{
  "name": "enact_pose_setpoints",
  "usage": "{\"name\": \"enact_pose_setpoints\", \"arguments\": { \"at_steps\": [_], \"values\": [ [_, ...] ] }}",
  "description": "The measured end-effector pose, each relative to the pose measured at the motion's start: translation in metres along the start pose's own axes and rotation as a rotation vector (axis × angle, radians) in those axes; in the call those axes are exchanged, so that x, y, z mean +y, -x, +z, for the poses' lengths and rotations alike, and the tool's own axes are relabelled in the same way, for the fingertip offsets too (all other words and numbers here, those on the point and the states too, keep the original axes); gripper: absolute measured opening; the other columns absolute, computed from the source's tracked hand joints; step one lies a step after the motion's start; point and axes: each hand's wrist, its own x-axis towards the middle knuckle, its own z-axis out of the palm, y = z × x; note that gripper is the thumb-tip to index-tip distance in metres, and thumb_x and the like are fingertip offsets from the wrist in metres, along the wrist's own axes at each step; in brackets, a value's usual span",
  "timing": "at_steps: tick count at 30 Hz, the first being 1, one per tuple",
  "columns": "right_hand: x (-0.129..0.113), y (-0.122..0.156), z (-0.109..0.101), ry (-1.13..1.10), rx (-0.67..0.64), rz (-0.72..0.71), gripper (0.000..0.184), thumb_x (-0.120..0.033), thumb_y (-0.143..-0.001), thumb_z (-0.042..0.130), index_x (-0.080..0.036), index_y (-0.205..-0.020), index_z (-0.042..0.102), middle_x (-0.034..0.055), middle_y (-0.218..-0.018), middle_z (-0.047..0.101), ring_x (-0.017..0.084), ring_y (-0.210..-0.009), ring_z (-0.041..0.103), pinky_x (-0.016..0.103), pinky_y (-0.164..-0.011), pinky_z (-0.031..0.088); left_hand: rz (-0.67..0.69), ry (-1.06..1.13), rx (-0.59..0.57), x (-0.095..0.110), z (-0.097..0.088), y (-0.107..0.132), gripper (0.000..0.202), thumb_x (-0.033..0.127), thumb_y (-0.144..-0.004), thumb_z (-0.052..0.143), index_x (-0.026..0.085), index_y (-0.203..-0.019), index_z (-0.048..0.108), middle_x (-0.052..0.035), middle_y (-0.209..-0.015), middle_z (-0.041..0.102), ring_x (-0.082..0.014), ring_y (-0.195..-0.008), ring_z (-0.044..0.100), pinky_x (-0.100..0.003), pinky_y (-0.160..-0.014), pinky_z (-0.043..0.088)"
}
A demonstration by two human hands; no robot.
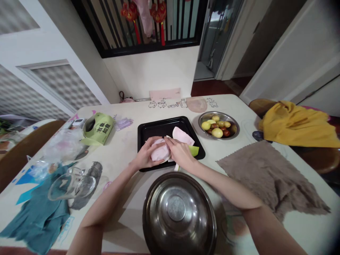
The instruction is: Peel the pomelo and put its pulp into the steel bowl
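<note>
From my remote seat: pale pink fruit (160, 152) sits between both hands, over the near part of the black tray (148, 129); it looks roundish, no long axis I can call; left hand (146, 154) curls around its left side; right hand (181, 153) has fingers bunched at its upper right edge, can't tell what they pinch; both about equally near; loose rind piece (183, 136) and green rind (194, 151) crowd the right hand; steel bowl (176, 226) limits room nearest me; tray's far left is bare, open room there.
</note>
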Motion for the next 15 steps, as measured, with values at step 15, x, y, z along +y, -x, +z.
{"name": "enact_pose_setpoints", "arguments": {
  "at_steps": [15],
  "values": [
    [0.0033, 0.0032, -0.0038, -0.065, -0.028, 0.037, 0.041, -0.010, -0.099, 0.046, -0.018, -0.133, 0.065, 0.0105, -0.124, 0.076, 0.025, -0.105, 0.075, 0.032, -0.085, 0.055, 0.089, 0.073, -0.038, -0.0067, -0.0056, 0.0025, 0.067, 0.034, -0.085, 0.080, 0.027, -0.145, 0.053, -0.0191, -0.147, 0.046, -0.0356, -0.139, 0.049, -0.058, -0.113, 0.048]
  ]
}}
